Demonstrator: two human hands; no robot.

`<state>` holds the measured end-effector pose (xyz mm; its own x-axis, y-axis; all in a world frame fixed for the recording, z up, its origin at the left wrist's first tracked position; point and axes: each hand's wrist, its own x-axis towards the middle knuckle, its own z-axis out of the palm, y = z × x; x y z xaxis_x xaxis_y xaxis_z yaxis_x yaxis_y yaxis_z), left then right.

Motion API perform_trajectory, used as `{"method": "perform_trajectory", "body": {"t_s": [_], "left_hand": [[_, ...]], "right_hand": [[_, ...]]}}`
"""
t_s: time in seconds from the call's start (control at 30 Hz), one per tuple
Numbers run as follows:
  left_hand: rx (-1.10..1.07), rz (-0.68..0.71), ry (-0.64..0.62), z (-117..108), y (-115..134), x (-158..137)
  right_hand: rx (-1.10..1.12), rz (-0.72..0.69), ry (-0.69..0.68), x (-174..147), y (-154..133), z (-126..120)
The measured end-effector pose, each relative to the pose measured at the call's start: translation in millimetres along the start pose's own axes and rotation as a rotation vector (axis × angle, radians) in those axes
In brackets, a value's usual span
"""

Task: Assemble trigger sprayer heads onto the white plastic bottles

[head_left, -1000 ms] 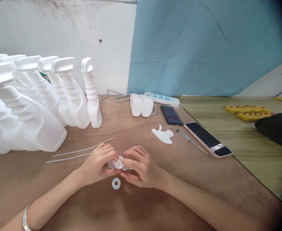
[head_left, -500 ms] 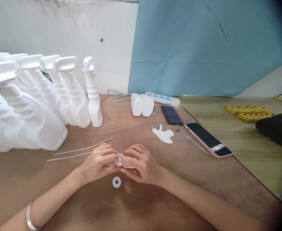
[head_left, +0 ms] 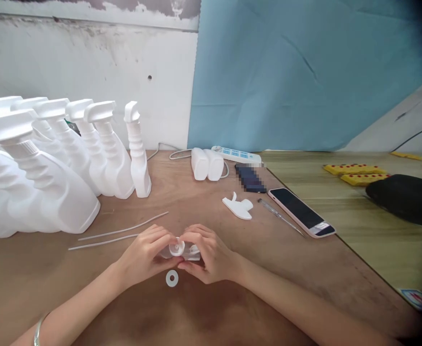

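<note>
Between my fingertips is a white plastic spray head (head_left: 177, 248), its round, ridged collar turned up toward me. My left hand (head_left: 146, 253) pinches it from the left, thumb below and index finger at the collar's rim. From the other side my right hand (head_left: 206, 254) grips it, with the index finger on the rim and the thumb underneath; those fingers hide part of it. On the table just below lies a flat white ring washer (head_left: 172, 278). Two thin dip tubes (head_left: 124, 226) lie left of my hands, and a loose white sprayer piece (head_left: 237, 208) lies beyond my right hand.
White spray bottles (head_left: 63, 192) stand in rows at the left. Two white bottles (head_left: 207, 164) lie near a power strip (head_left: 237, 154) at the back. A screwdriver (head_left: 281, 218), a phone (head_left: 301, 211) and a dark, pixelated item (head_left: 250, 178) lie along the right edge.
A ridged round collar now shows between my fingers, where a shallow disc with a central stem showed before. The camera view has shifted slightly. Both hands keep their hold.
</note>
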<state>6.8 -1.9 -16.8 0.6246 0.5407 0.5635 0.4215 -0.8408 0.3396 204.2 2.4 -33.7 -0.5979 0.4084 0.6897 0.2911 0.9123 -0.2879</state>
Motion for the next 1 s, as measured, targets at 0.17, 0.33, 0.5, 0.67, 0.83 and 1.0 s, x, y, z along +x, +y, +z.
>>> {"method": "perform_trajectory", "body": {"t_s": [0.17,0.33,0.5,0.67,0.83,1.0], "left_hand": [[-0.012,-0.002,-0.060,-1.7,-0.3,0.9],[-0.018,-0.055,-0.145,-1.6,1.1,0.3],[-0.053,-0.083,-0.199,0.0,3.7,0.8],[-0.126,-0.112,-0.241,-1.0,4.1,1.7],[-0.132,-0.121,-0.246,-2.6,2.1,0.6],[-0.051,-0.133,-0.178,-4.2,-1.0,-1.1]], "right_hand": [[0.038,-0.021,0.035,-1.0,0.7,-0.5],[0.363,0.322,0.110,-2.9,6.5,-9.5],[0.130,0.484,0.008,6.6,26.8,3.0],[-0.034,0.232,-0.114,42.2,52.6,39.4],[-0.001,0.171,-0.120,63.7,63.0,60.2],[0.113,0.303,0.016,45.5,52.7,44.5]]}}
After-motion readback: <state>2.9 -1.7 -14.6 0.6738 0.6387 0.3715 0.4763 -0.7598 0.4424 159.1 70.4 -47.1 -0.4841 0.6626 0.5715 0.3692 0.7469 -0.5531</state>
